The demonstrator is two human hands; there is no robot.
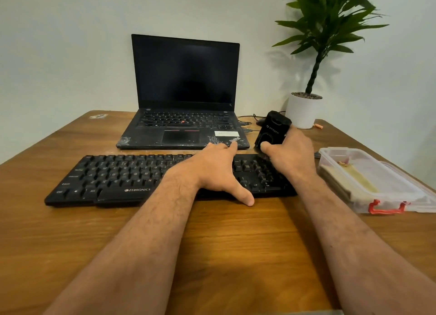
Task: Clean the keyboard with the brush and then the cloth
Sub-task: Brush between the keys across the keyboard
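Observation:
A black keyboard (pixel 118 177) lies across the wooden table in front of me. My left hand (pixel 217 170) rests flat on its right-centre part, fingers stretched toward the far edge and thumb over the near edge. My right hand (pixel 291 154) grips a black brush (pixel 271 130) with a chunky body, held upright over the keyboard's far right corner; its bristle end touches the keys there. A folded beige cloth (pixel 346 180) lies inside a clear plastic box (pixel 401 192) to the right.
An open black laptop (pixel 184 125) with a dark screen stands just behind the keyboard. A potted plant in a white pot (pixel 300 111) sits at the back right, with cables beside it. The clear box has red latches. The wooden table (pixel 236 244) extends toward me.

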